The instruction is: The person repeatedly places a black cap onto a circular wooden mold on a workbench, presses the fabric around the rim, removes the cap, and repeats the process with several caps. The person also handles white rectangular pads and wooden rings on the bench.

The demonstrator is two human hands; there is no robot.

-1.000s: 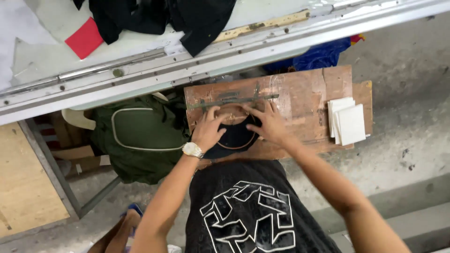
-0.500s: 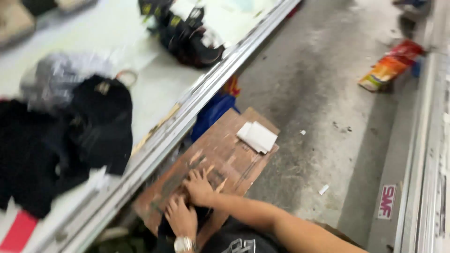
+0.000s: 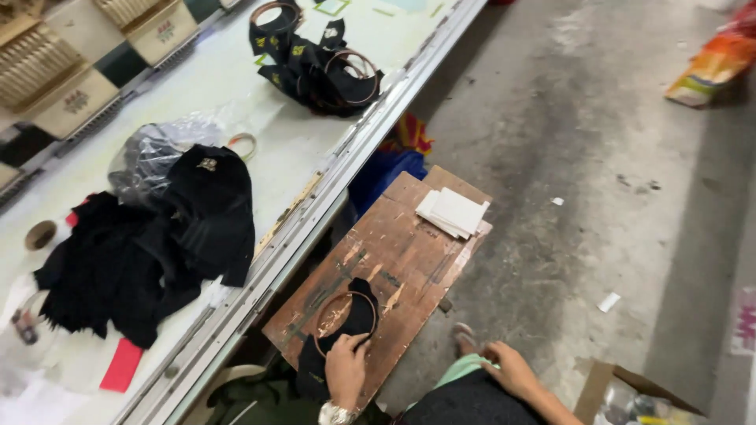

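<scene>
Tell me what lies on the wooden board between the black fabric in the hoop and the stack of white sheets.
In the head view, nothing lies between the hooped black fabric and the white sheets: only the bare, scuffed wooden board. The left hand rests on the fabric.

Black fabric piece (image 3: 346,327), brown board (image 3: 394,260)

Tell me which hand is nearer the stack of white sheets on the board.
Left. The left hand rests on the black fabric piece on the board with the white sheets; the right hand sits off the board, on the lap.
</scene>
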